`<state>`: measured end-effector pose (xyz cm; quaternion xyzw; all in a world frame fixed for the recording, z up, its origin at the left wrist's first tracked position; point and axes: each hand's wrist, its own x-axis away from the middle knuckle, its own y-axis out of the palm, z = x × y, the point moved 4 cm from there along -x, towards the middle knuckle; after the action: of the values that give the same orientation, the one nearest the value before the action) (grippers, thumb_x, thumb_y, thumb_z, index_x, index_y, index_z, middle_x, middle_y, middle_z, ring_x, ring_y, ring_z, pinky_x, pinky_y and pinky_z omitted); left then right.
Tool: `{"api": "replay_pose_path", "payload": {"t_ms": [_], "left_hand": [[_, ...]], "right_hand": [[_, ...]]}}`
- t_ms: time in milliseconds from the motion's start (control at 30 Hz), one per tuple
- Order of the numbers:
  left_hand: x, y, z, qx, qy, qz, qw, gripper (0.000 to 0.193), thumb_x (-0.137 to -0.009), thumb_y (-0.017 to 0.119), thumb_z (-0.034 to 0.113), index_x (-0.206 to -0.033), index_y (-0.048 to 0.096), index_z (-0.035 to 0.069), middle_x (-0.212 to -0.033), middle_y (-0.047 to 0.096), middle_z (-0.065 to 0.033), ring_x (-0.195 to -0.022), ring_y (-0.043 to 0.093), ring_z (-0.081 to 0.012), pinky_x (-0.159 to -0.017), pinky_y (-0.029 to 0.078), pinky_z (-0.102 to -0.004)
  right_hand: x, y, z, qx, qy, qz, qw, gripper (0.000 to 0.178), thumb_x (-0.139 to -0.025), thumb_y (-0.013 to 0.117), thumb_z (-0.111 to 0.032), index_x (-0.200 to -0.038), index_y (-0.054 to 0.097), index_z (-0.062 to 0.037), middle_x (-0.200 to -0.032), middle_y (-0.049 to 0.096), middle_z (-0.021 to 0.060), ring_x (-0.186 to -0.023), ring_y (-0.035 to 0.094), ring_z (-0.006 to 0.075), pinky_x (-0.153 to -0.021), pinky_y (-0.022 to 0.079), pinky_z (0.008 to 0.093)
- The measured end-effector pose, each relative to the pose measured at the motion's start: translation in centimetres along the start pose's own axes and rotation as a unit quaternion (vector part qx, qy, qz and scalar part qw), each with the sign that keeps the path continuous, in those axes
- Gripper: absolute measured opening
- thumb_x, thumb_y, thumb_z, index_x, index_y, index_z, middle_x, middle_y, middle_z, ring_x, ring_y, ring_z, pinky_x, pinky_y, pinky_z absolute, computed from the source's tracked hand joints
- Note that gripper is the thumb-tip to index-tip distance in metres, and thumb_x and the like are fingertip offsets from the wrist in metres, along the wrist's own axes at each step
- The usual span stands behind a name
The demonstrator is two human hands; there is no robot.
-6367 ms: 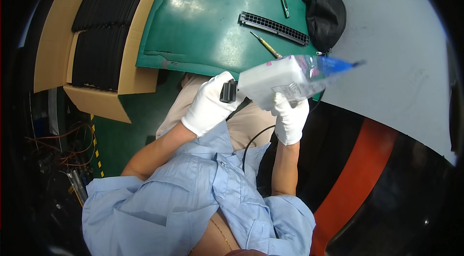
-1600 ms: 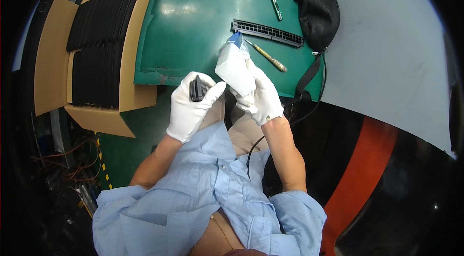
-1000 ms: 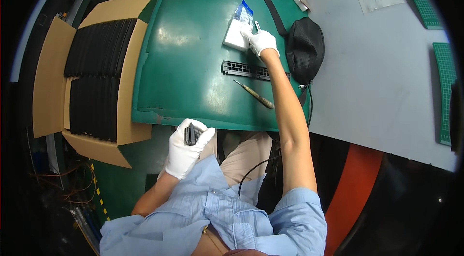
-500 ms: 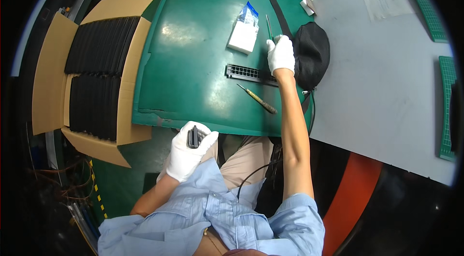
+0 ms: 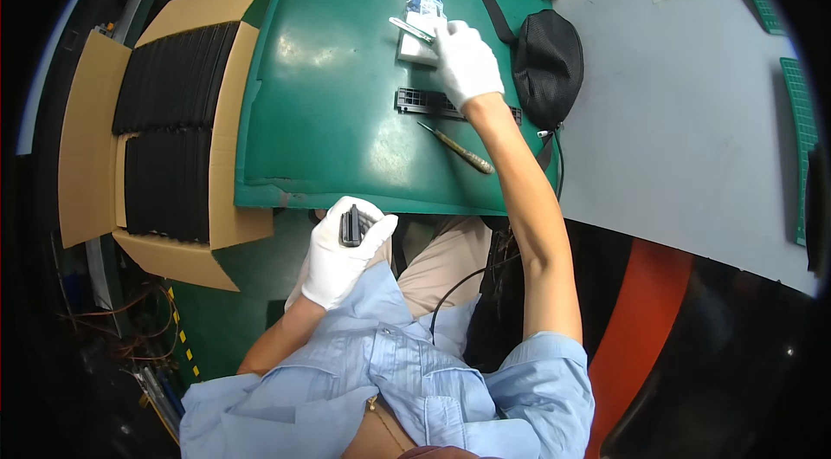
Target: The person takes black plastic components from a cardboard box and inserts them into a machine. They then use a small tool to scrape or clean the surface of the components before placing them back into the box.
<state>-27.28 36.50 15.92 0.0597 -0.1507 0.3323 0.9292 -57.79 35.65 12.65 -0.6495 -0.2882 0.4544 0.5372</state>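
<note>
My left hand [image 5: 339, 255], in a white glove, is wrapped round a black plastic piece [image 5: 351, 227] just off the table's near edge. Only the end of that piece shows; the glove hides the rest. Gloved too, my right hand [image 5: 467, 62] is closed on slim silvery tweezers [image 5: 410, 29], their tips pointing left over a white block-shaped pack [image 5: 416, 49] with a blue and clear wrapper. Below this hand lies a long black slotted plastic strip [image 5: 421, 101], partly covered by my wrist. Closer to me rests a thin pointed tool with a yellowish handle [image 5: 466, 157].
An open cardboard box [image 5: 227, 126] full of upright black parts stands left of the green table mat [image 5: 320, 130]. On the right lie a black mesh pouch [image 5: 549, 69] and its strap. The grey tabletop [image 5: 658, 113] holds papers and green cutting mats [image 5: 797, 104].
My right hand has moved left from beside the pouch, swinging the tweezers over toward the white pack. My left hand keeps hold of the black piece. The whole view has shifted slightly.
</note>
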Motion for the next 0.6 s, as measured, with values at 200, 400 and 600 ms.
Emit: {"api": "replay_pose_path", "payload": {"t_ms": [200, 400, 600], "left_hand": [[0.1, -0.7, -0.9, -0.004, 0.049, 0.020, 0.999, 0.017, -0.085, 0.079, 0.007, -0.090, 0.063, 0.006, -0.080, 0.061, 0.0033, -0.072, 0.055, -0.0043, -0.067, 0.046, -0.0220], [1.0, -0.3, -0.1, -0.029, 0.117, -0.002, 0.993, 0.021, -0.082, 0.082, 0.008, -0.089, 0.063, 0.007, -0.083, 0.060, 0.0028, -0.075, 0.055, -0.0051, -0.071, 0.046, -0.0219], [3.4, -0.2, 1.2, -0.024, 0.163, -0.027, 0.986, 0.029, -0.074, 0.083, -0.002, -0.090, 0.060, 0.006, -0.077, 0.059, -0.0002, -0.069, 0.060, -0.0106, -0.064, 0.048, -0.0267]], "right_hand": [[11.7, -4.2, -3.1, -0.091, 0.067, -0.062, 0.992, 0.026, -0.088, 0.070, -0.030, -0.093, 0.062, -0.0060, -0.091, 0.060, 0.0163, -0.086, 0.060, 0.0355, -0.076, 0.051, 0.0458], [17.8, -1.2, -3.0, -0.066, 0.089, -0.057, 0.992, 0.021, -0.089, 0.070, -0.026, -0.100, 0.063, -0.0092, -0.092, 0.065, 0.0120, -0.082, 0.062, 0.0338, -0.073, 0.051, 0.0439], [21.1, -3.1, -4.8, -0.426, 0.246, -0.043, 0.869, 0.023, -0.100, 0.058, -0.012, -0.121, 0.057, -0.0028, -0.103, 0.067, 0.0135, -0.080, 0.065, 0.0249, -0.074, 0.053, 0.0345]]}}
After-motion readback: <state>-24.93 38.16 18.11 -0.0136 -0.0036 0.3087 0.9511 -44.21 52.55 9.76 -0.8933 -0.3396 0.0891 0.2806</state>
